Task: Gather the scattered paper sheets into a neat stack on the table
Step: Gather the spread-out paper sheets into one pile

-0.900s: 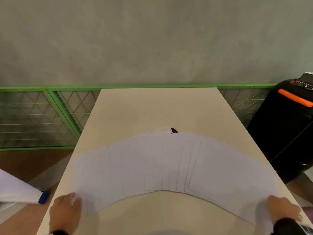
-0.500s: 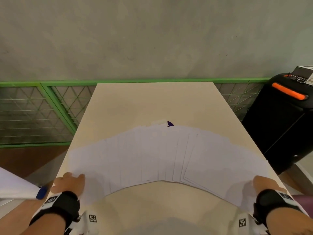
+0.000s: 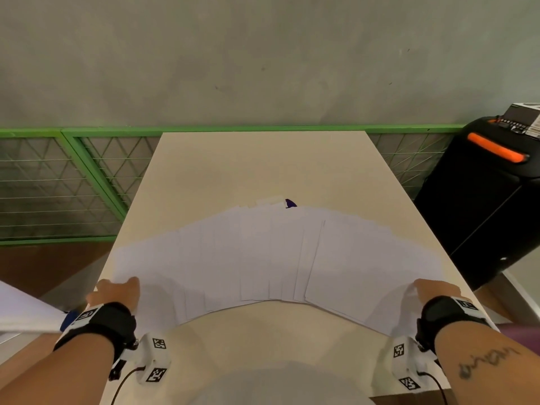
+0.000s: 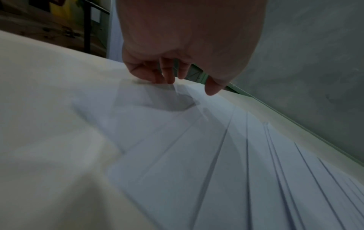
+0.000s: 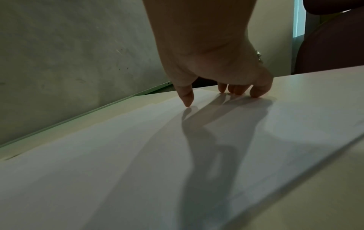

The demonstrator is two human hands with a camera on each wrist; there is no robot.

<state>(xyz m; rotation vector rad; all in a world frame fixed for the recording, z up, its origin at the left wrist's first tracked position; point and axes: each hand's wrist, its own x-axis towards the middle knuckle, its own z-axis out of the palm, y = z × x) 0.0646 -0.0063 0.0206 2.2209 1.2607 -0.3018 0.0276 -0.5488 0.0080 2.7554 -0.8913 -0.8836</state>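
Both hands since the earlier frame: slid up the frame onto the outer ends of the paper fan, wrists now in view.
Item: paper sheets, overlapped arc across mid-table. Left hand and right hand, well apart, fingertips pressing down, clasping nothing. Best handling: sweep both ends inward evenly, light pressure, avoid buckling.

You have almost nothing readable here. The tattoo on your right forearm is cursive script, too small and slanted to make out. The square black-and-white coded tags on your wrist cameras carry patterns, not letters. The paper sheets show no print.
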